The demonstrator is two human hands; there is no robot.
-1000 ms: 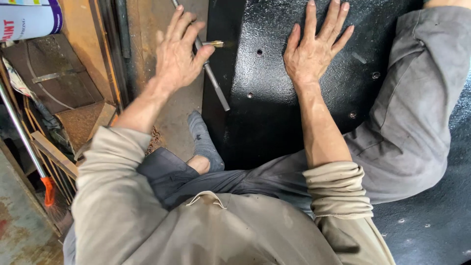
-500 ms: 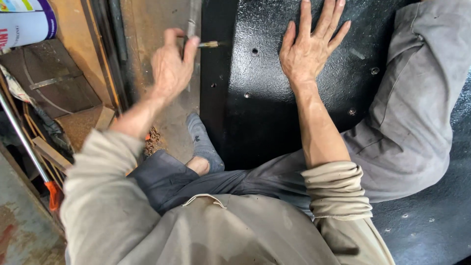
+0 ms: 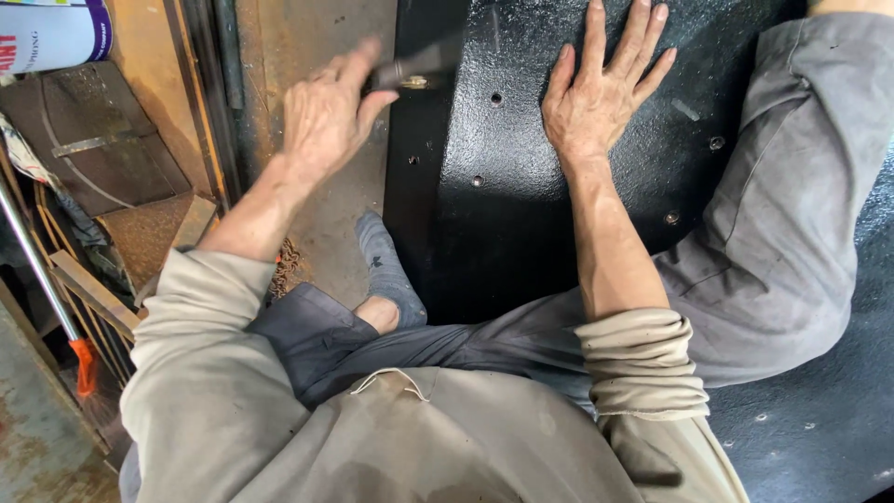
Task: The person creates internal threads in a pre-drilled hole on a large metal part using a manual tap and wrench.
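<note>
Workshop: rusty steel floor (image 3: pixel 307 37), black-painted metal plate (image 3: pixel 521 224), metal offcuts (image 3: pixel 93 140).

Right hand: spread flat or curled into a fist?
Spread flat. The right hand lies palm down on the black panel, fingers extended and splayed, with nothing held in it.

Glossy black speckled metal panel (image 3: pixel 521 233), beige jacket sleeves (image 3: pixel 205 373), grey trousers (image 3: pixel 782 214) and sock (image 3: pixel 386 270) (floor (image 3: pixel 317 56)'s rusty brown).
</note>
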